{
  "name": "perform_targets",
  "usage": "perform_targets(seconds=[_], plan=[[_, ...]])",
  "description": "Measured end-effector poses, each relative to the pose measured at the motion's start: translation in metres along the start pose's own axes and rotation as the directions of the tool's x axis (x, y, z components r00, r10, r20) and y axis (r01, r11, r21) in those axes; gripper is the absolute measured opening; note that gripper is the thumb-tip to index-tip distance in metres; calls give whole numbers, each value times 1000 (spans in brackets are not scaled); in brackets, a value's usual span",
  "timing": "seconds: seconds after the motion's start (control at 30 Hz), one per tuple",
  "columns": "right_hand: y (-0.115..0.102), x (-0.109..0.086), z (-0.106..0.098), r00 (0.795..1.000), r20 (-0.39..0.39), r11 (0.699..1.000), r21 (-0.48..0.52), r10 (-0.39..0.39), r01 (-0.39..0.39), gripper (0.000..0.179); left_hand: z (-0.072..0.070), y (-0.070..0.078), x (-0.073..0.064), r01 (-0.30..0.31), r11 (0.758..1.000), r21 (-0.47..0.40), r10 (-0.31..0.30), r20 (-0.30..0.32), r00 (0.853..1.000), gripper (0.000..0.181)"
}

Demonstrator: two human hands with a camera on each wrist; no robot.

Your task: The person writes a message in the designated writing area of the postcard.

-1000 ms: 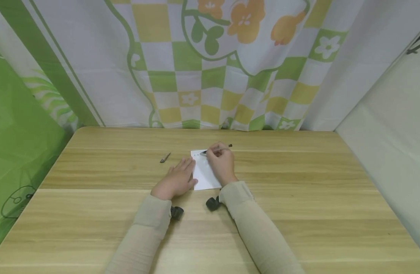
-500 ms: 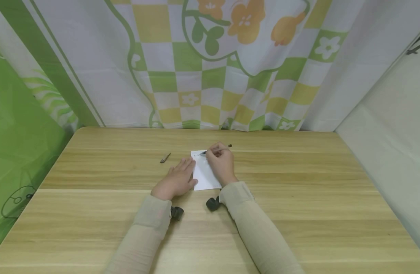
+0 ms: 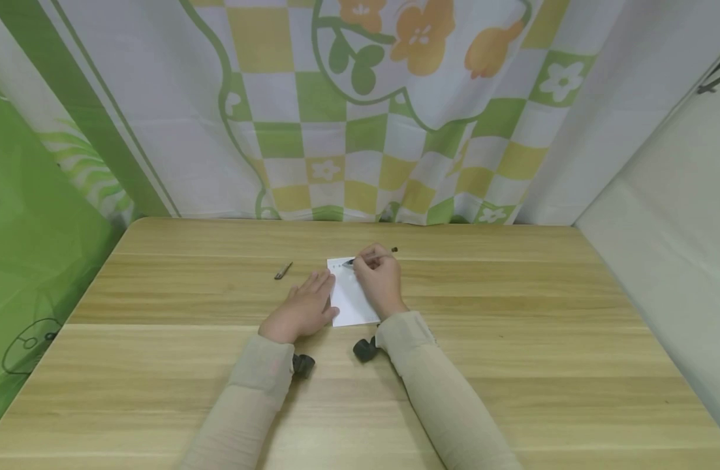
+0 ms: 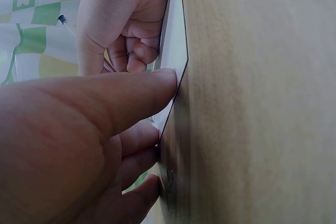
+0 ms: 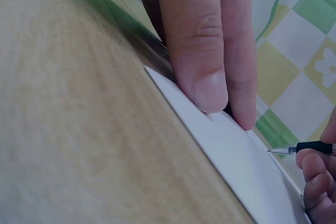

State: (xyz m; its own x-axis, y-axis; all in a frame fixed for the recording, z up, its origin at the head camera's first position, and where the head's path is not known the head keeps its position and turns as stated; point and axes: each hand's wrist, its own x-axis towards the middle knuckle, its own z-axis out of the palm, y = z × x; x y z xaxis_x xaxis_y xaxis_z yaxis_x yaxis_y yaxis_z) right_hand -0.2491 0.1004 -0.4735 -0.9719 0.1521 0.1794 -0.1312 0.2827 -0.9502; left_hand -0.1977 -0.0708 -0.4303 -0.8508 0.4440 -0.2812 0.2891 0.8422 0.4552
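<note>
Nothing that I can make out has moved across the last second: both hands sit where they were, and the pen tip has barely crept along the top of the sheet. From my remote seat I see the right hand (image 3: 380, 282) with its fingers curled round a black pen (image 3: 368, 258), pinching it low on the barrel, the tip down on the far edge of a small white sheet of paper (image 3: 352, 301) near a row of faint marks I cannot read. The left hand (image 3: 301, 308) lies flat and relaxed, holding nothing, its straight fingers (image 5: 210, 51) pressing the sheet's left edge onto the worktop (image 3: 512, 339). The sheet lies near the middle of the worktop, between the two hands. A pen cap (image 3: 283, 270), as it seems to be, lies apart to the left of them. My worry is the paper: it is light and pinned along one side only, so a firm stroke towards the free right edge could, I judge, swivel or buckle it and smear the marks. A checked floral curtain (image 3: 360, 117) hangs behind.
</note>
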Motion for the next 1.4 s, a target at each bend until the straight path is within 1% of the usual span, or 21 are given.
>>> perform_targets(seconds=[0.33,0.57,0.73,1.03,1.23,1.4], plan=[[0,1,0,1000,1,1000,-12,-6,6,8,0,0,0,-2,1000,-17,2,-4,1000,71],[0,2,0,1000,-8,1000,-20,-5,5,6,0,0,1,4,1000,-7,-4,8,1000,71],[0,2,0,1000,-11,1000,-21,-4,4,6,-1,0,1,-1,1000,-15,1,-4,1000,71],[-1,2,-1,1000,-10,999,-32,-2,1,6,-1,0,0,-1,1000,-6,1,-5,1000,71],[1,2,0,1000,-12,1000,-18,5,-5,6,3,-4,4,10,1000,-4,-10,15,1000,72],[2,2,0,1000,-14,1000,-17,3,-3,6,7,-9,8,5,1000,-7,-5,12,1000,73]])
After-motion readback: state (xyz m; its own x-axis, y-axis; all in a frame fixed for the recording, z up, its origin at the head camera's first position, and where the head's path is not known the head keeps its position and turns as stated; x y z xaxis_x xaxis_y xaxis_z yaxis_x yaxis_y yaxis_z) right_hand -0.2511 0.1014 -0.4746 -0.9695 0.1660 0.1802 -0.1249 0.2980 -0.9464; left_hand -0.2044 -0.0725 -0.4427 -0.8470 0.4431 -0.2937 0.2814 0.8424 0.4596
